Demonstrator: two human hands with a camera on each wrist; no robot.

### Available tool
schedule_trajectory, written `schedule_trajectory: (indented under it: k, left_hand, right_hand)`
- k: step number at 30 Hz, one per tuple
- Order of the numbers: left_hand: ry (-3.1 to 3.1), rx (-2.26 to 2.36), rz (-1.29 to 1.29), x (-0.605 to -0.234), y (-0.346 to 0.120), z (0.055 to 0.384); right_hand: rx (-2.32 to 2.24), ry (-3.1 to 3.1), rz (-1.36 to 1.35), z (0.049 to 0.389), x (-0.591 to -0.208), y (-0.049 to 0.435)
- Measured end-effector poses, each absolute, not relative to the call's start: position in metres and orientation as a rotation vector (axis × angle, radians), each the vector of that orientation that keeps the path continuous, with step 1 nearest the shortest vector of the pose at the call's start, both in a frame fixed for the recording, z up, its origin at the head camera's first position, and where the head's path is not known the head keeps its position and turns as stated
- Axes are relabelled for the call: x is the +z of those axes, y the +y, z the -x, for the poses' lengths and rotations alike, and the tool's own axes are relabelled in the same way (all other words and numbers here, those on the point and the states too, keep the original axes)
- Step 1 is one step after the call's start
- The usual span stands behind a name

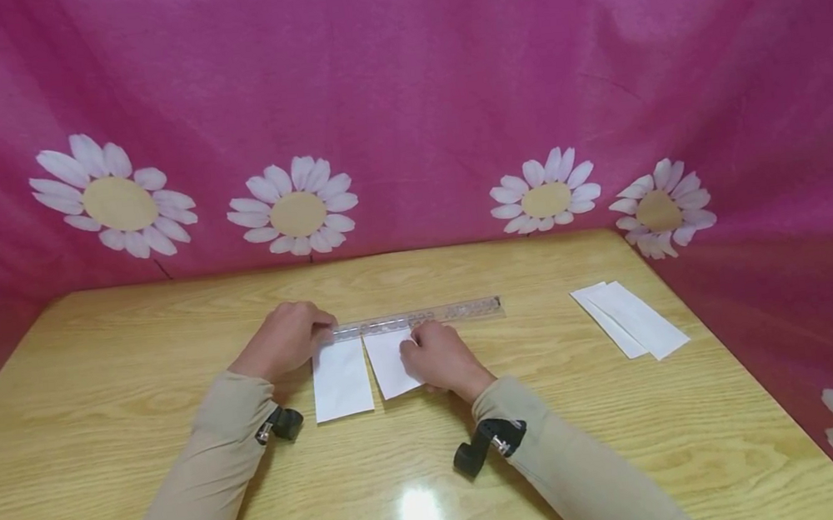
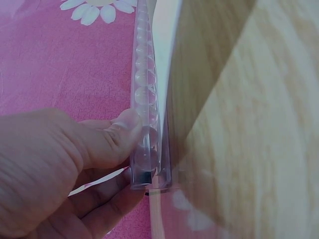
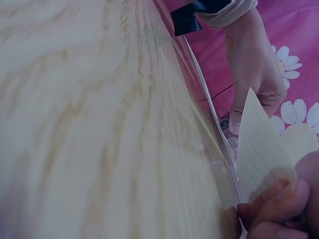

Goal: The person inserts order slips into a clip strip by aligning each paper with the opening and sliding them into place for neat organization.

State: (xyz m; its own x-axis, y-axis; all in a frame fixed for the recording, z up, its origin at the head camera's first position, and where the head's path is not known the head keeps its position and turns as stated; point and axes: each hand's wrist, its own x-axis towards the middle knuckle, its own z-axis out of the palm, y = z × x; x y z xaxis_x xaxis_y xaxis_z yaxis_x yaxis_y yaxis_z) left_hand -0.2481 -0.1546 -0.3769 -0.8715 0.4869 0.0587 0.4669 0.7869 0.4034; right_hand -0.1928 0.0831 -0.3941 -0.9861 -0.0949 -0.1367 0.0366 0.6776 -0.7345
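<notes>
A long clear plastic strip point(image 1: 459, 310) with a row of round, bubble-like shapes lies across the table. My left hand point(image 1: 284, 338) pinches its left end; in the left wrist view the thumb presses on the strip point(image 2: 145, 94) with the fingers behind it. A white paper piece point(image 1: 341, 380) lies flat, its top edge at the strip. Beside it, my right hand point(image 1: 443, 359) pinches a second white paper piece point(image 1: 389, 367) by its right side. Faintly lined, this paper point(image 3: 261, 144) stands tilted up in the right wrist view, fingertips at its lower edge.
Two overlapping white paper pieces point(image 1: 636, 318) lie on the right side of the wooden table point(image 1: 131, 346). Behind the table hangs a pink cloth point(image 1: 400, 86) with daisies, which also runs down the right side.
</notes>
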Motion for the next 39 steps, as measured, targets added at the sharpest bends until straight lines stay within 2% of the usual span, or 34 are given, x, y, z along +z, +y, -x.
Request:
schedule_trajectory:
  k: [39]
  left_hand:
    - [2.931, 0.633, -0.767, -0.3754, -0.1531, 0.2474]
  right_hand:
    - [-1.175, 2.722, -0.034, 0.1945, -0.3916, 0.0744]
